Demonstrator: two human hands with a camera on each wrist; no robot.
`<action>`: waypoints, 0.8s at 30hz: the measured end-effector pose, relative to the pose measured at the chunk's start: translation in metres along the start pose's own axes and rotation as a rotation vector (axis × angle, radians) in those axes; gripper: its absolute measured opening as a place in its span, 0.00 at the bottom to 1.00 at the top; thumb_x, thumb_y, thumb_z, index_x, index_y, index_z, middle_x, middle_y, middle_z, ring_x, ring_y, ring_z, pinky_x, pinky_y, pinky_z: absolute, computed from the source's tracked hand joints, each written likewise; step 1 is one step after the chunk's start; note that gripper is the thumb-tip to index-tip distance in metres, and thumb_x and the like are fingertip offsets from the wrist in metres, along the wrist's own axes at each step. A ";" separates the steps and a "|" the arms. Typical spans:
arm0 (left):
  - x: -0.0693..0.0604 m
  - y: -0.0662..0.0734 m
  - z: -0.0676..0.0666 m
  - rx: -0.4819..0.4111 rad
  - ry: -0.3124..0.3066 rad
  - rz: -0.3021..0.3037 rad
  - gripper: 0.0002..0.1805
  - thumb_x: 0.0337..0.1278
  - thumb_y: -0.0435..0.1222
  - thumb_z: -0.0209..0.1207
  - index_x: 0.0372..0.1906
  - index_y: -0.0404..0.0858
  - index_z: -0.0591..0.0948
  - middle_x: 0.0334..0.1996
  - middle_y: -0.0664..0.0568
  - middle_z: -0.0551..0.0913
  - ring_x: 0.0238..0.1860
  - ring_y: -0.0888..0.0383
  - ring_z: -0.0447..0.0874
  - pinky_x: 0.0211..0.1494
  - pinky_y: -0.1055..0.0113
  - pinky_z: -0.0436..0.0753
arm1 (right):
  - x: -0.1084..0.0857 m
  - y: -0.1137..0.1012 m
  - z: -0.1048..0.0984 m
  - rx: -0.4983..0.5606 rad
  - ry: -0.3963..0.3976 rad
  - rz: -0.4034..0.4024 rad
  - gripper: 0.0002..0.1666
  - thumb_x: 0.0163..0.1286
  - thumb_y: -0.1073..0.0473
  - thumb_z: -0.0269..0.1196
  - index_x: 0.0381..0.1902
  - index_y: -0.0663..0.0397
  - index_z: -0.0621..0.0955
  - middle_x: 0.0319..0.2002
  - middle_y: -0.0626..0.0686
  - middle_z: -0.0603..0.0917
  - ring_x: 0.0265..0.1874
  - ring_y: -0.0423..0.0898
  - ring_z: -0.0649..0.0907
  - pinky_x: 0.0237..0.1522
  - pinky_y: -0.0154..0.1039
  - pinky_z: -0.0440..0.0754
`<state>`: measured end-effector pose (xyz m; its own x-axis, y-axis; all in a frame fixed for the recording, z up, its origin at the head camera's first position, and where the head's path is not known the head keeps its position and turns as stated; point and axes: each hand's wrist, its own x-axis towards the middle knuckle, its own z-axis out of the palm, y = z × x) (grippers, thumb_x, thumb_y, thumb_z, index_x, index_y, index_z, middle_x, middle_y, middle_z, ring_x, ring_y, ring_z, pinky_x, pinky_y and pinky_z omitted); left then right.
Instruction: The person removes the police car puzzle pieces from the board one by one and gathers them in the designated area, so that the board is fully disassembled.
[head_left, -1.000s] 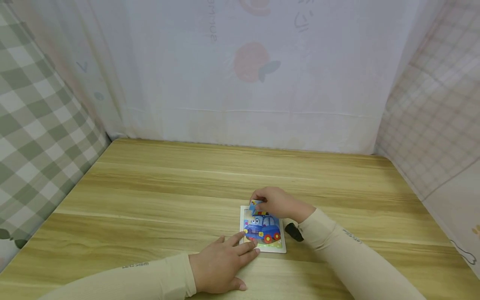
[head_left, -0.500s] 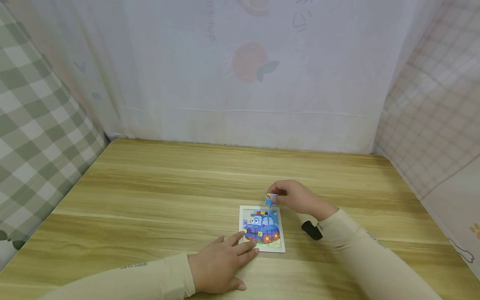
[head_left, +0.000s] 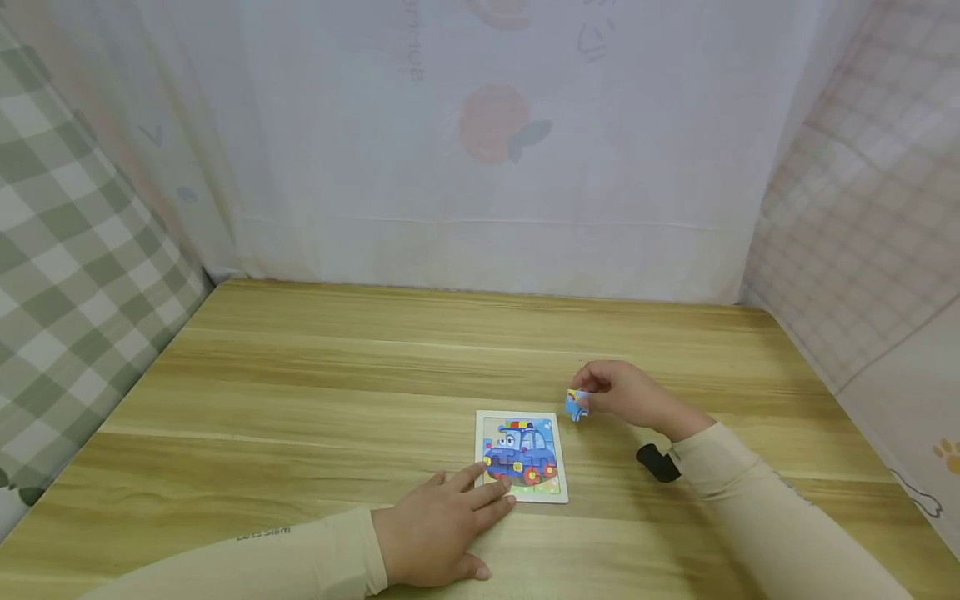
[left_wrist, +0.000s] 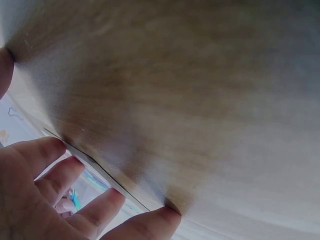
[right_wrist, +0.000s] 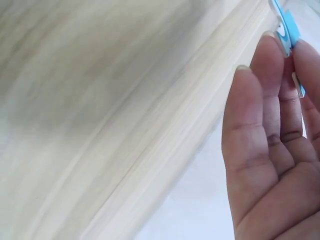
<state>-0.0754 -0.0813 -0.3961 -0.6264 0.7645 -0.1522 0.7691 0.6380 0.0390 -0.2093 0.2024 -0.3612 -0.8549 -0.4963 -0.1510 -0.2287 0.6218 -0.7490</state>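
A square jigsaw puzzle [head_left: 540, 437] of a blue cartoon police car lies in a white-rimmed tray on the wooden table; its upper left part shows bare backing. My left hand [head_left: 442, 527] rests at the tray's lower left corner, fingers spread over the rim and its thumb on the table. To the right of the tray and above the table, my right hand [head_left: 630, 398] pinches a light blue puzzle piece [head_left: 577, 403] between thumb and fingers. The right wrist view shows the piece [right_wrist: 286, 25] edge-on at the fingertips.
The wooden table [head_left: 315, 358] runs back to a pale printed curtain [head_left: 375, 167]. A green checked cloth [head_left: 67, 275] hangs at the left, and a pale gridded cloth [head_left: 855, 183] at the right. Below my right wrist shows a black wrist-worn thing [head_left: 657, 462].
My right hand has moved away from the tray's upper left toward the right, with the puzzle piece still pinched. The left hand has stayed on the tray.
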 end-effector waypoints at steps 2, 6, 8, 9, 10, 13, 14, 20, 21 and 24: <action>0.000 0.000 0.000 -0.001 0.000 0.001 0.39 0.58 0.62 0.54 0.72 0.51 0.66 0.72 0.60 0.63 0.71 0.48 0.60 0.54 0.46 0.78 | -0.003 0.004 -0.002 0.011 0.000 0.011 0.08 0.64 0.70 0.62 0.42 0.66 0.80 0.36 0.54 0.82 0.37 0.45 0.79 0.38 0.35 0.80; -0.001 0.000 -0.001 -0.007 -0.004 0.003 0.39 0.58 0.62 0.54 0.72 0.51 0.66 0.72 0.60 0.62 0.71 0.48 0.60 0.53 0.45 0.78 | -0.007 0.013 -0.006 -0.032 0.004 0.015 0.07 0.64 0.68 0.63 0.40 0.64 0.81 0.36 0.52 0.83 0.36 0.44 0.79 0.37 0.36 0.78; -0.001 -0.001 0.000 -0.005 -0.005 0.003 0.39 0.58 0.62 0.54 0.72 0.51 0.66 0.72 0.60 0.62 0.71 0.48 0.60 0.54 0.46 0.78 | -0.009 0.018 -0.007 -0.054 0.009 0.021 0.07 0.64 0.67 0.64 0.40 0.63 0.82 0.35 0.51 0.83 0.35 0.43 0.78 0.37 0.37 0.78; -0.001 -0.001 0.000 -0.006 -0.006 0.003 0.39 0.58 0.62 0.54 0.72 0.51 0.65 0.72 0.60 0.62 0.71 0.48 0.60 0.54 0.46 0.78 | -0.010 0.020 -0.007 -0.057 0.010 0.027 0.07 0.63 0.67 0.64 0.40 0.63 0.82 0.35 0.51 0.83 0.34 0.43 0.78 0.37 0.36 0.78; -0.002 -0.001 0.000 -0.004 -0.005 0.003 0.39 0.58 0.62 0.53 0.72 0.51 0.65 0.72 0.60 0.62 0.71 0.48 0.60 0.54 0.46 0.78 | -0.011 0.021 -0.007 -0.057 0.011 0.031 0.07 0.63 0.67 0.64 0.40 0.63 0.82 0.35 0.50 0.83 0.34 0.43 0.78 0.36 0.36 0.77; -0.002 -0.001 0.000 0.004 0.000 0.003 0.39 0.59 0.62 0.53 0.72 0.51 0.66 0.72 0.60 0.62 0.71 0.48 0.60 0.54 0.46 0.77 | -0.014 0.025 -0.007 -0.041 0.010 0.059 0.08 0.62 0.66 0.65 0.39 0.63 0.82 0.34 0.50 0.83 0.33 0.43 0.77 0.34 0.35 0.77; -0.003 -0.001 0.000 0.003 0.000 0.002 0.39 0.58 0.62 0.53 0.72 0.51 0.66 0.72 0.60 0.62 0.71 0.48 0.60 0.54 0.46 0.77 | -0.014 0.026 -0.007 -0.031 0.003 0.068 0.08 0.62 0.66 0.65 0.40 0.64 0.82 0.33 0.50 0.82 0.32 0.44 0.76 0.33 0.35 0.77; -0.004 -0.002 0.000 -0.006 0.000 0.002 0.38 0.58 0.62 0.53 0.72 0.51 0.66 0.72 0.60 0.63 0.71 0.48 0.60 0.55 0.47 0.77 | -0.016 0.029 -0.005 0.072 -0.056 0.125 0.09 0.64 0.68 0.64 0.42 0.67 0.81 0.32 0.50 0.82 0.32 0.43 0.80 0.34 0.35 0.81; -0.005 -0.002 0.001 -0.005 0.002 0.002 0.38 0.58 0.62 0.54 0.72 0.51 0.66 0.72 0.60 0.63 0.71 0.48 0.60 0.55 0.47 0.77 | -0.016 0.030 -0.005 0.088 -0.069 0.126 0.09 0.64 0.68 0.63 0.42 0.68 0.80 0.32 0.50 0.82 0.32 0.43 0.81 0.35 0.35 0.82; -0.005 -0.003 0.001 -0.004 0.010 0.005 0.39 0.58 0.62 0.54 0.71 0.51 0.66 0.71 0.60 0.63 0.71 0.49 0.60 0.55 0.47 0.77 | -0.015 0.031 -0.003 0.107 -0.099 0.121 0.08 0.65 0.69 0.62 0.41 0.69 0.79 0.31 0.51 0.83 0.31 0.43 0.82 0.34 0.36 0.82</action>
<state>-0.0740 -0.0870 -0.3967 -0.6237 0.7686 -0.1423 0.7718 0.6344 0.0432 -0.2053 0.2314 -0.3804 -0.8218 -0.4825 -0.3030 -0.0720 0.6155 -0.7849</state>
